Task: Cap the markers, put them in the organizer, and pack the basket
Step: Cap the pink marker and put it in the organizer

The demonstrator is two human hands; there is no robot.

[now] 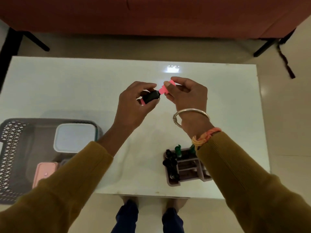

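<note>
Head view looked down on a white desk (67, 84) in front of a red sofa (151, 14). At the desk's left edge stood a dark lattice basket (11, 157) that already held a white box (74, 138) and a pink box (44, 172). Near the right front sat the organizer (188, 167), with several black markers (170, 162) standing in its left slots and green-capped ones (177, 150) at the back; the right sleeve hid part of it.

Above the middle of the desk, the left hand (133, 105) was closed around the black marker (150, 97), tip aimed right. The right hand (186, 95) pinched the pink cap (165, 88) between thumb and fingers, its open end just at the marker's tip. Whether the cap had started onto the tip could not be told.

The capping step looked about to finish. If the cap met the tip at an angle it could jam or smear ink on the fingers; a half-seated cap might pop off in the organizer. The right sleeve hung close to the organizer and could knock the standing markers when the hand came back.
</note>
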